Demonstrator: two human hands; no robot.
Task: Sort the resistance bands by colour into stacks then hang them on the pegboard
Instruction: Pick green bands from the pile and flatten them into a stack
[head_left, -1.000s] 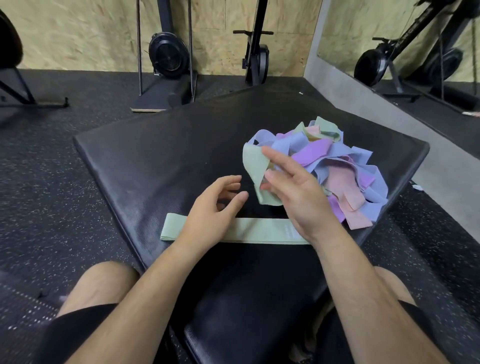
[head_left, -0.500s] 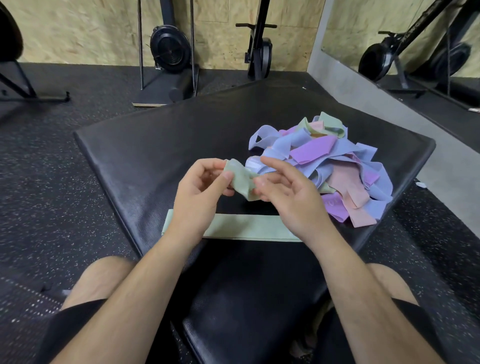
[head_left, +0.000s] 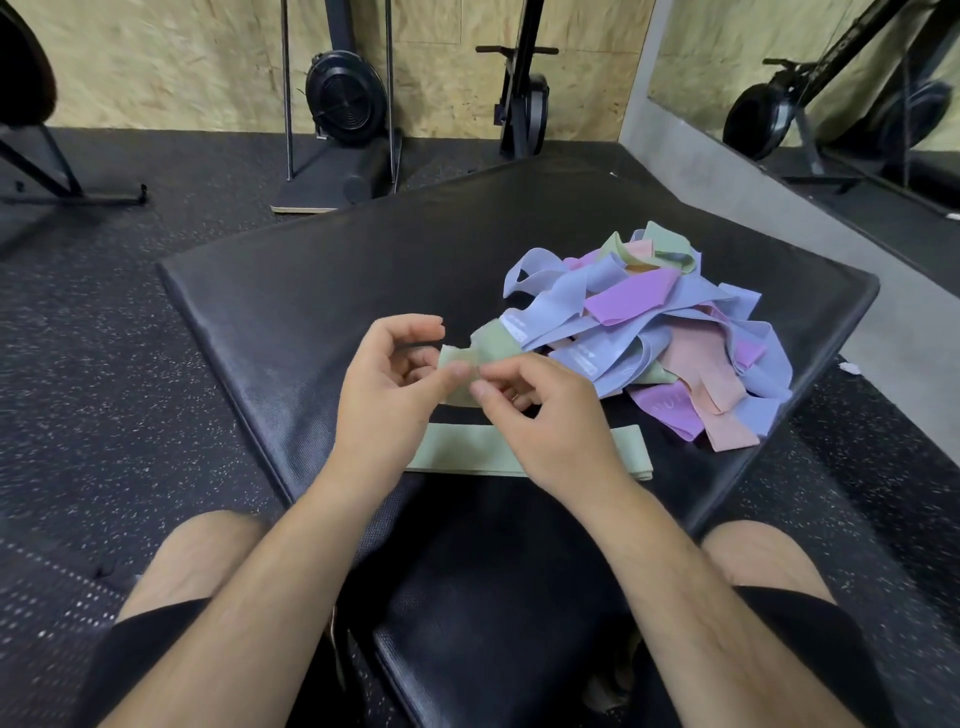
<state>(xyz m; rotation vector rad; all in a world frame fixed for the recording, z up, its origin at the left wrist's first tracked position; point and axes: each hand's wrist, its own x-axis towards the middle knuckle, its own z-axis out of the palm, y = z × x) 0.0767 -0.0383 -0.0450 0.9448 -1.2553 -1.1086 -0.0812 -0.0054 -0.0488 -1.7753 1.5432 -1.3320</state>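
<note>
Beyond held green band (head_left: 492, 347), illegible lettering (head_left: 515, 328).

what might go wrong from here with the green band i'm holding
The held green band, pinched by the left hand and right hand, runs up against the pile; pulling it away may drag blue bands along. The pile's pink and purple bands lie close to the right edge of the mat and may slip to the floor if tugged.
</note>
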